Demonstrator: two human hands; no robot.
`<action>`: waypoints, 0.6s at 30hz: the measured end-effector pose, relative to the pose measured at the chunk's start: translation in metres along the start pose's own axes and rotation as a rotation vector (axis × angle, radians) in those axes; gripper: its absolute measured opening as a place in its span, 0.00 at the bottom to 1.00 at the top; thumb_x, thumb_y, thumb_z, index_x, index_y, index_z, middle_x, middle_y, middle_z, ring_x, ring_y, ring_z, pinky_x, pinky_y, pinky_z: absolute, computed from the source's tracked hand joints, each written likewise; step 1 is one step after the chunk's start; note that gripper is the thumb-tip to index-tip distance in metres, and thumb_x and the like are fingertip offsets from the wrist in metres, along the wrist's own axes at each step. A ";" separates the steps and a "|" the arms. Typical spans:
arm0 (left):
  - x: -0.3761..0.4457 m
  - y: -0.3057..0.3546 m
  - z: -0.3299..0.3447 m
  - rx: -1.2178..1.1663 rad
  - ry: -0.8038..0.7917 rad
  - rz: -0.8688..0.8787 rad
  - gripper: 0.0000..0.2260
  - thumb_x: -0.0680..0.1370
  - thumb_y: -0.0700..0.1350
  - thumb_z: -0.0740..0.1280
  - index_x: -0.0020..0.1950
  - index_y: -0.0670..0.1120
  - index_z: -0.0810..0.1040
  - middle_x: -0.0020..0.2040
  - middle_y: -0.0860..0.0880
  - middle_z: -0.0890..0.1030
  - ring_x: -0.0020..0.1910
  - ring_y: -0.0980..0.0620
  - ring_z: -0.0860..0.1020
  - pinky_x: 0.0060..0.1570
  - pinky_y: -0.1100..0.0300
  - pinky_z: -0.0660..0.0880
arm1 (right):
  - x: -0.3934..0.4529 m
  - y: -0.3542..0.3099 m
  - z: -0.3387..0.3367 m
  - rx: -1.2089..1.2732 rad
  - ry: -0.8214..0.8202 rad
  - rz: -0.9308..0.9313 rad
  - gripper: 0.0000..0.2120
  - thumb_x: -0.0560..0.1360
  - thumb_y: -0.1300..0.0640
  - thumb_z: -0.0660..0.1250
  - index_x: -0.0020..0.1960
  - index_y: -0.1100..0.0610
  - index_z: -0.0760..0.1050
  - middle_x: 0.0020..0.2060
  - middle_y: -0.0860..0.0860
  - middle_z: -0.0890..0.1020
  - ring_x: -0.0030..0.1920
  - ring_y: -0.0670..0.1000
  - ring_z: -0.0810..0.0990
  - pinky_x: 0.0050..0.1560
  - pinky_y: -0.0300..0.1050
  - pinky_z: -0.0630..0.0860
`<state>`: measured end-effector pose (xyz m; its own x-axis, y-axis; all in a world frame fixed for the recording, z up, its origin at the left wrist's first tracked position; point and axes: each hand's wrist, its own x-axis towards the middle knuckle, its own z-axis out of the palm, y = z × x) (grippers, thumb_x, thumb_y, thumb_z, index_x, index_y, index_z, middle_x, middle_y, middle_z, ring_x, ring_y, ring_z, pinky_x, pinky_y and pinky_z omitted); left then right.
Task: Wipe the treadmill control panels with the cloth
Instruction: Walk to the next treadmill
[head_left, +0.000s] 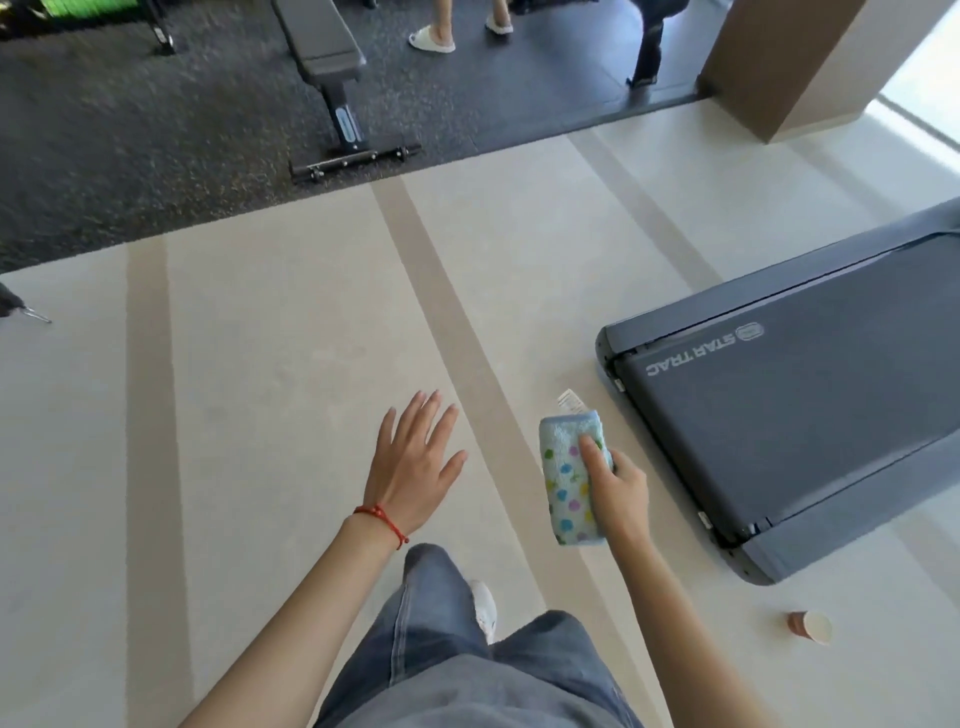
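Head cam: the right hand (621, 488) gripped a folded blue cloth (570, 480) with coloured dots, thumb on top, held above the pale floor (270, 364) just left of the treadmill (810, 410) deck's near end. The left hand (415, 462) hung relaxed, fingers spread, holding nothing, red string (382, 519) on the wrist. A paper cup (810, 627) lay tipped over near right; a weight bench (324, 62) stood far off on dark matting.

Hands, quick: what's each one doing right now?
Left hand: open, fingers spread, holding nothing.
Right hand: closed around the folded cloth.
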<state>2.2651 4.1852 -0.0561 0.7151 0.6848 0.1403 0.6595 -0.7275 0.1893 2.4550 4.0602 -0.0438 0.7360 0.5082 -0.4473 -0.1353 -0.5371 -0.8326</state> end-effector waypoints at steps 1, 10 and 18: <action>0.017 0.001 0.003 -0.004 -0.005 0.036 0.23 0.76 0.53 0.54 0.62 0.39 0.76 0.63 0.39 0.75 0.63 0.40 0.73 0.58 0.40 0.69 | 0.008 -0.001 -0.002 0.013 0.026 0.019 0.14 0.75 0.47 0.63 0.38 0.57 0.74 0.31 0.51 0.80 0.30 0.48 0.79 0.28 0.38 0.72; 0.173 0.019 0.040 -0.086 -0.087 0.458 0.22 0.76 0.52 0.56 0.65 0.43 0.68 0.64 0.39 0.74 0.65 0.43 0.66 0.58 0.40 0.69 | 0.076 -0.005 -0.028 0.223 0.389 0.229 0.15 0.74 0.47 0.65 0.37 0.59 0.75 0.34 0.53 0.80 0.35 0.54 0.79 0.39 0.49 0.76; 0.290 0.063 0.060 -0.101 -0.125 0.768 0.23 0.76 0.53 0.56 0.65 0.41 0.72 0.64 0.38 0.74 0.64 0.40 0.69 0.58 0.42 0.69 | 0.103 -0.019 -0.050 0.395 0.669 0.336 0.15 0.75 0.48 0.63 0.38 0.60 0.74 0.33 0.52 0.78 0.34 0.51 0.77 0.35 0.44 0.72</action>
<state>2.5279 4.3352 -0.0623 0.9871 -0.0226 0.1586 -0.0501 -0.9839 0.1716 2.5662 4.0895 -0.0576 0.8358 -0.2093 -0.5076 -0.5476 -0.2506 -0.7983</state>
